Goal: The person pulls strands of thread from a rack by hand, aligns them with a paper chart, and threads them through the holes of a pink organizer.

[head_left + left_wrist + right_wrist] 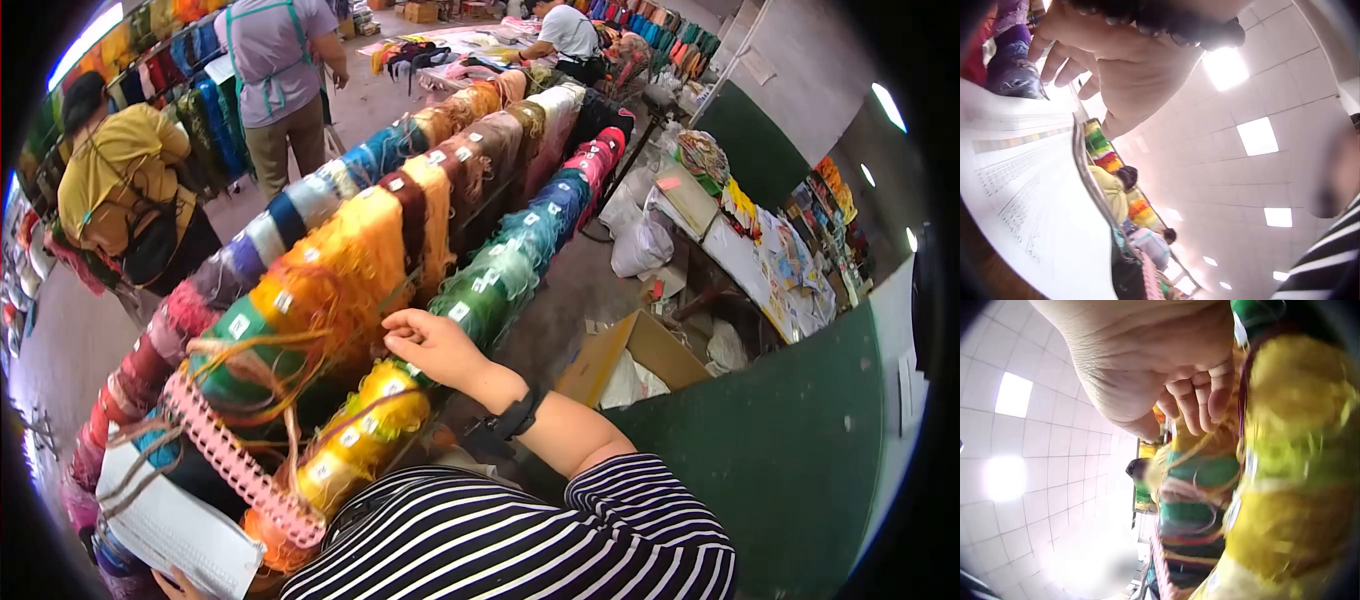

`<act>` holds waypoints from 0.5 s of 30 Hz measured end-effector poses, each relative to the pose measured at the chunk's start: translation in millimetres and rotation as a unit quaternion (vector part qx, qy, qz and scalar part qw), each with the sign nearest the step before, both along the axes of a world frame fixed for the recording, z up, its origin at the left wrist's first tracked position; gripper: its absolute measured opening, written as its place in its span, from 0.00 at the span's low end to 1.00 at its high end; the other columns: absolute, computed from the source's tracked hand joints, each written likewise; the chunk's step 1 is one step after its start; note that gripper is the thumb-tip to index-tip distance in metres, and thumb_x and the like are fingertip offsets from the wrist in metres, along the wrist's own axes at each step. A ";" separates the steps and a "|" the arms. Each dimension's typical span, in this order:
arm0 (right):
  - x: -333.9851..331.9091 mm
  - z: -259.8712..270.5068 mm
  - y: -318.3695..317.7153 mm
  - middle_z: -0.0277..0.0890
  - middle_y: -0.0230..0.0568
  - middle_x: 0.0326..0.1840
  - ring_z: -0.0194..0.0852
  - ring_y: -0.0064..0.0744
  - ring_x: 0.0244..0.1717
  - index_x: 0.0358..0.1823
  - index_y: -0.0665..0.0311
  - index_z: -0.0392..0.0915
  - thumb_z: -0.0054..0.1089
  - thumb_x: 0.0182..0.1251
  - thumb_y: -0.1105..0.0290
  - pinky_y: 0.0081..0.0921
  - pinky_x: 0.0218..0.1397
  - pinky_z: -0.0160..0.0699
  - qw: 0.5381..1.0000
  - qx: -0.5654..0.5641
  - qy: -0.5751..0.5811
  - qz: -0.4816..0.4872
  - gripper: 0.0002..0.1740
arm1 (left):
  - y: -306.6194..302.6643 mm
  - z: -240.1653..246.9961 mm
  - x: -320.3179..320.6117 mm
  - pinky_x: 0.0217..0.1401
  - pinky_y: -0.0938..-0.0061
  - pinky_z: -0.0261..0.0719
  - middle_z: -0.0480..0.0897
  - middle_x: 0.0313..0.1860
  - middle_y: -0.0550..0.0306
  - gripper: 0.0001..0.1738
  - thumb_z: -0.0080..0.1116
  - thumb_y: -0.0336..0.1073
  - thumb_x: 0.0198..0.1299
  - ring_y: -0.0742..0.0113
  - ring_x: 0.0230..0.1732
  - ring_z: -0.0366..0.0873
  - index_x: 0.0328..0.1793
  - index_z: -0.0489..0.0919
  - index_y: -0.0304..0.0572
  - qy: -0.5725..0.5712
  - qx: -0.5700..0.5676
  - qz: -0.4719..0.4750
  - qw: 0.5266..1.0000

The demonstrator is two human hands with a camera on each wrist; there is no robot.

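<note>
My right hand hovers over the near row of yarn skeins, with fingers loosely curled and nothing between them. Green yarn lies just beyond it and yellow yarn just on the near side. In the right wrist view, a thin dark purple strand runs beside its fingers. My left hand has loosely bent fingers beside a sheaf of printed papers. The head view mostly hides that hand beneath the papers. A pink strip with a row of holes lies across the rack's near end, above the papers.
Long rows of coloured skeins with white tags stretch away ahead. To the right stand an open cardboard box, white bags and a green panel. People, including one in a yellow top, stand at the left and back.
</note>
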State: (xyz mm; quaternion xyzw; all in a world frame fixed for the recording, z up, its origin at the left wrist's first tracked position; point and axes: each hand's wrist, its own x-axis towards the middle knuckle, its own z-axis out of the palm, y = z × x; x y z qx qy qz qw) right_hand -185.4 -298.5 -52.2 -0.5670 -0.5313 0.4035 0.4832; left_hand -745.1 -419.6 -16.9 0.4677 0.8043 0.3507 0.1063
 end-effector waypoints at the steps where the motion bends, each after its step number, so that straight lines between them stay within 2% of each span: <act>1: 20.6 3.1 3.6 0.81 0.39 0.40 0.79 0.24 0.39 0.51 0.69 0.77 0.62 0.65 0.66 0.23 0.45 0.78 1.000 0.011 -0.019 -0.019 0.17 | 4.6 -9.9 -6.5 0.71 0.64 0.61 0.66 0.68 0.28 0.35 0.53 0.48 0.68 0.44 0.67 0.66 0.67 0.64 0.21 -0.011 -0.002 -0.003 1.000; 2: 41.5 3.1 8.7 0.80 0.35 0.38 0.77 0.20 0.38 0.50 0.67 0.78 0.62 0.65 0.67 0.21 0.43 0.76 0.999 0.005 -0.023 -0.030 0.15 | 7.3 -14.1 -12.7 0.70 0.60 0.63 0.68 0.65 0.28 0.39 0.55 0.55 0.65 0.40 0.66 0.67 0.66 0.66 0.22 0.138 -0.003 0.003 0.990; 3: 62.3 1.2 13.7 0.79 0.30 0.36 0.74 0.16 0.37 0.48 0.66 0.79 0.62 0.65 0.67 0.18 0.42 0.75 0.999 -0.001 -0.027 -0.043 0.14 | 8.2 -22.3 -26.2 0.68 0.55 0.64 0.70 0.63 0.28 0.42 0.55 0.61 0.62 0.36 0.64 0.67 0.66 0.67 0.25 0.309 -0.043 0.065 0.948; 5: 106.4 -3.6 31.3 0.80 0.30 0.34 0.74 0.16 0.33 0.47 0.66 0.80 0.62 0.66 0.67 0.18 0.38 0.74 0.993 0.016 -0.043 -0.107 0.12 | 19.5 14.6 23.2 0.68 0.51 0.64 0.71 0.62 0.29 0.44 0.54 0.63 0.62 0.34 0.64 0.67 0.66 0.68 0.26 0.367 -0.030 0.128 0.921; 6: 133.4 -6.6 43.0 0.80 0.31 0.34 0.74 0.16 0.32 0.48 0.66 0.79 0.62 0.66 0.67 0.18 0.38 0.75 0.989 0.040 -0.055 -0.133 0.13 | 29.9 45.2 71.0 0.69 0.52 0.63 0.71 0.63 0.30 0.43 0.56 0.61 0.61 0.35 0.65 0.66 0.66 0.68 0.26 0.339 -0.031 0.139 0.930; 9: 224.3 -20.6 84.6 0.82 0.35 0.36 0.76 0.18 0.31 0.53 0.66 0.78 0.60 0.67 0.66 0.19 0.35 0.75 0.975 0.074 -0.055 -0.203 0.16 | 61.4 72.9 119.3 0.69 0.53 0.63 0.70 0.64 0.30 0.40 0.59 0.56 0.61 0.36 0.66 0.65 0.66 0.68 0.28 0.375 0.031 0.002 0.927; 10: 250.8 -17.0 97.2 0.82 0.38 0.33 0.78 0.21 0.29 0.52 0.66 0.78 0.60 0.66 0.66 0.22 0.35 0.76 0.968 0.073 -0.047 -0.237 0.16 | 75.8 78.5 135.4 0.70 0.54 0.62 0.71 0.64 0.31 0.37 0.61 0.52 0.61 0.38 0.66 0.66 0.66 0.69 0.29 0.356 0.067 -0.063 0.930; 13: 324.5 -18.2 134.6 0.83 0.42 0.30 0.79 0.25 0.25 0.52 0.67 0.79 0.60 0.65 0.64 0.25 0.32 0.77 0.948 0.070 -0.054 -0.305 0.18 | 122.8 119.1 237.2 0.64 0.59 0.69 0.73 0.63 0.34 0.29 0.56 0.43 0.66 0.42 0.60 0.72 0.66 0.69 0.27 0.229 0.061 -0.214 0.948; 15: 357.6 -19.1 152.6 0.83 0.43 0.31 0.79 0.28 0.25 0.54 0.66 0.78 0.60 0.64 0.63 0.26 0.32 0.78 0.942 0.066 -0.057 -0.324 0.20 | 161.8 113.8 281.1 0.61 0.64 0.72 0.76 0.61 0.37 0.25 0.52 0.38 0.68 0.47 0.57 0.76 0.66 0.69 0.27 0.133 0.124 -0.317 0.931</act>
